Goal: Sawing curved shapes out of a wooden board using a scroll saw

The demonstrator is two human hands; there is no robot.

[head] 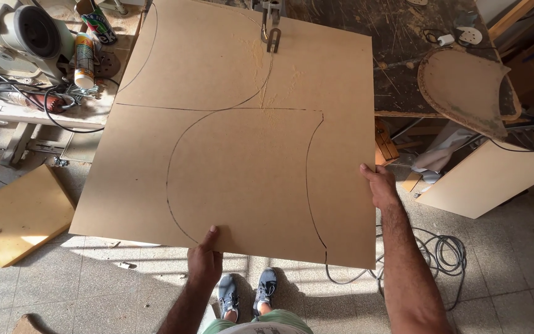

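The large, flat, tan fibreboard sheet [242, 130] marked with curved pencil outlines fills the middle of the view, lying level, its far part resting on the dusty worktop [403, 37] and its near part jutting out over the tiled floor [502, 272]. Its long axis runs from 6 o'clock up to 12, twisted slightly clockwise, far edge towards the saw blade guide [271, 28] at 12 o'clock. A thin cut runs from the blade down into the board, sawdust around it. The left hand [205, 260] grips the near edge at 6 o'clock, thumb on top. The right hand [379, 185] clasps the right edge at 4 o'clock, fingers wrapped under. A rounded cut-out board piece [465, 86] lies at 2 o'clock.
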